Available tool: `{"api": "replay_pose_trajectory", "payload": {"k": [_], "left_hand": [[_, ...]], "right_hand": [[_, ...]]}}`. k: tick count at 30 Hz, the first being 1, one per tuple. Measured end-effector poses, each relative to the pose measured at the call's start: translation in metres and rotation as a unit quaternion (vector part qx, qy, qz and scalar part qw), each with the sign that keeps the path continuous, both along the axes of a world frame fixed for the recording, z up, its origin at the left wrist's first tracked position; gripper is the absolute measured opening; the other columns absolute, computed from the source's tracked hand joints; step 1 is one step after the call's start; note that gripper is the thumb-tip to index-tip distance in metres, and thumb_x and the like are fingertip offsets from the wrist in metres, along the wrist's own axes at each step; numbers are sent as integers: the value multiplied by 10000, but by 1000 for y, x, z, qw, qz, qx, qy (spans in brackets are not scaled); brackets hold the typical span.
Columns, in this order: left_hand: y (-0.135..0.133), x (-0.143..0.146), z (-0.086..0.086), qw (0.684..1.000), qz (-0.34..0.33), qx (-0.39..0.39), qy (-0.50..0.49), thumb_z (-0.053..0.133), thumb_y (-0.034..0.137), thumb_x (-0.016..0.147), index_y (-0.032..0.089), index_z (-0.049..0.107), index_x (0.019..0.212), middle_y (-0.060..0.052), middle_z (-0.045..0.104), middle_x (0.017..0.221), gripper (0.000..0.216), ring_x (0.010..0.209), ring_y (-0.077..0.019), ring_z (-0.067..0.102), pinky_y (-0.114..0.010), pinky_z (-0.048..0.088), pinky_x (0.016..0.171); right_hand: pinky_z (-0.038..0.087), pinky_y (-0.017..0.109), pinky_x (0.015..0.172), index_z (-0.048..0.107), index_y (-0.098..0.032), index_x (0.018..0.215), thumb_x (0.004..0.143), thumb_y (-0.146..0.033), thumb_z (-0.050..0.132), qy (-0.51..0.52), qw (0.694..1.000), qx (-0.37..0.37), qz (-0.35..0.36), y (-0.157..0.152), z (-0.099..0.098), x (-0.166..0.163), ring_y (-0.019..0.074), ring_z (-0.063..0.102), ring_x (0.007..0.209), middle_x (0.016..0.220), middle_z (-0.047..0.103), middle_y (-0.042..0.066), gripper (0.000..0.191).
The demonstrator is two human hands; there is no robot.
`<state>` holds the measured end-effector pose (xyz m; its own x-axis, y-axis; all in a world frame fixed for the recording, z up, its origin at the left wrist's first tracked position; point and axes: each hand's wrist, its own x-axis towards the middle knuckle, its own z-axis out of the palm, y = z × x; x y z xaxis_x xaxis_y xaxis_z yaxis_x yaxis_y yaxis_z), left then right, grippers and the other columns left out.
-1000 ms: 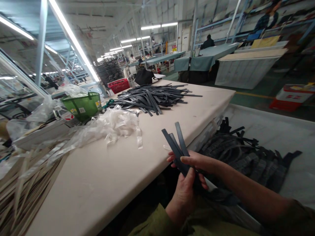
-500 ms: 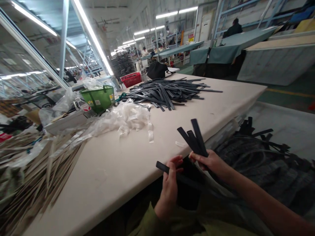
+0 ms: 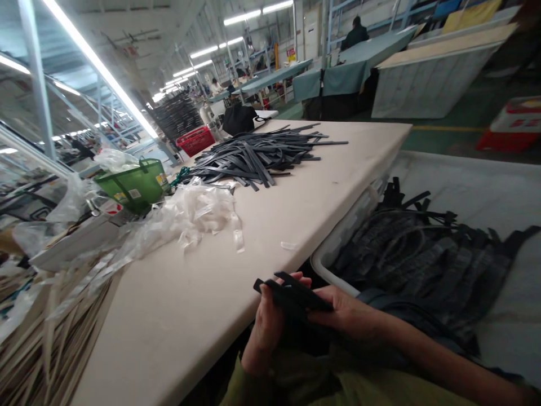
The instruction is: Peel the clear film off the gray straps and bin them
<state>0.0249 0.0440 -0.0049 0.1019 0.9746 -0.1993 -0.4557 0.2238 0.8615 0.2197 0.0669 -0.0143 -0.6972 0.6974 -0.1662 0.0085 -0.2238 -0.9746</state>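
Observation:
Several dark flat strips (image 3: pixel 291 293) lie together across both hands, just off the near edge of the table. My left hand (image 3: pixel 270 318) grips their left ends, thumb on top and fingertips showing behind. From the right, my right hand (image 3: pixel 338 309) is closed on the same bundle. The lower lengths of the strips are lost in the dark by my lap. On the table, a loose pile of similar dark strips (image 3: pixel 253 155) lies farther back. To my right, a white bin (image 3: pixel 477 186) holds a heap of dark strips (image 3: pixel 389 254).
The pale table (image 3: pixel 190 316) runs diagonally in front of me. Crumpled white translucent ribbon (image 3: pixel 198 214), a green basket (image 3: pixel 135 186), a red basket (image 3: pixel 195 141) and a black bag (image 3: pixel 239 118) stand on its far part. Long brownish strips (image 3: pixel 54 338) spread at the left.
My right hand has brought its fan of strips down and left, against the strip in my left hand. The strips now lie together. The view has turned to the right.

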Motion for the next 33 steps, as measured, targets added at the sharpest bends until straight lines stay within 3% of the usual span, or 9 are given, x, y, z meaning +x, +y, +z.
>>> {"api": "replay_pose_trajectory", "payload": {"k": [2, 4, 8, 10, 16, 21, 23, 27, 33], "left_hand": [[23, -26, 12, 997, 32, 48, 42, 370, 852, 781, 138, 729, 1093, -178, 748, 1036, 857, 958, -322, 693, -456, 535, 898], [53, -53, 24, 967, 125, 102, 195, 463, 782, 809, 181, 735, 1059, -155, 740, 1067, 705, 987, -303, 677, -432, 517, 907], [105, -88, 31, 780, 200, 125, 579, 779, 322, 737, 237, 733, 940, -121, 703, 1146, 225, 1189, -300, 570, -409, 379, 1068], [115, -91, 25, 745, 185, 125, 629, 776, 223, 710, 240, 729, 842, -102, 720, 1044, 141, 1117, -288, 596, -405, 366, 1067], [83, -78, 6, 751, 169, 130, 625, 693, 224, 778, 256, 720, 690, -63, 733, 837, 97, 905, -251, 634, -371, 429, 958], [24, -57, -4, 900, 223, 21, 374, 709, 456, 793, 203, 754, 828, -42, 732, 730, 259, 717, -200, 663, -289, 501, 715], [4, -48, -5, 931, 245, -5, 271, 754, 480, 750, 181, 756, 848, -45, 745, 767, 315, 719, -195, 677, -290, 522, 729], [-23, -37, 0, 924, 229, 22, 307, 831, 359, 710, 235, 774, 859, -34, 751, 842, 202, 781, -194, 670, -279, 532, 796], [-36, -43, 10, 846, 163, 106, 497, 819, 183, 718, 314, 781, 862, -33, 713, 770, 199, 793, -205, 649, -274, 503, 852]], "right_hand": [[308, 222, 541, 635, -161, 748, 781, -571, 738, -3, 1000, -18, -21, 3, -5, 7, 108, 361, 597, 647, 444, -43, 424], [284, 218, 521, 588, -168, 713, 747, -609, 751, 6, 998, -39, -54, 6, -8, 12, 99, 329, 579, 630, 407, -52, 471], [283, 219, 493, 592, -178, 731, 624, -675, 791, 25, 985, -110, -129, 11, -6, 17, 92, 339, 535, 601, 418, -58, 546], [302, 223, 481, 611, -183, 749, 609, -657, 796, 16, 976, -143, -165, 11, -4, 17, 96, 367, 513, 586, 449, -53, 528], [333, 217, 464, 627, -182, 730, 621, -564, 828, 30, 952, -199, -230, 17, -12, 19, 95, 420, 485, 575, 511, -44, 445], [451, 216, 576, 713, -144, 774, 681, -515, 844, 71, 953, -199, -220, 24, -18, 14, 124, 564, 641, 724, 652, 22, 404], [494, 228, 653, 752, -141, 840, 712, -495, 833, 61, 960, -201, -185, 24, -13, 7, 155, 616, 767, 845, 699, 57, 385], [460, 205, 574, 770, -134, 926, 725, -522, 819, 41, 972, -201, -112, 23, 0, -14, 112, 574, 653, 783, 677, 32, 439], [414, 193, 488, 720, -133, 861, 673, -591, 810, 2, 986, -155, -70, 34, 8, -42, 82, 505, 536, 653, 588, -24, 502]]}}
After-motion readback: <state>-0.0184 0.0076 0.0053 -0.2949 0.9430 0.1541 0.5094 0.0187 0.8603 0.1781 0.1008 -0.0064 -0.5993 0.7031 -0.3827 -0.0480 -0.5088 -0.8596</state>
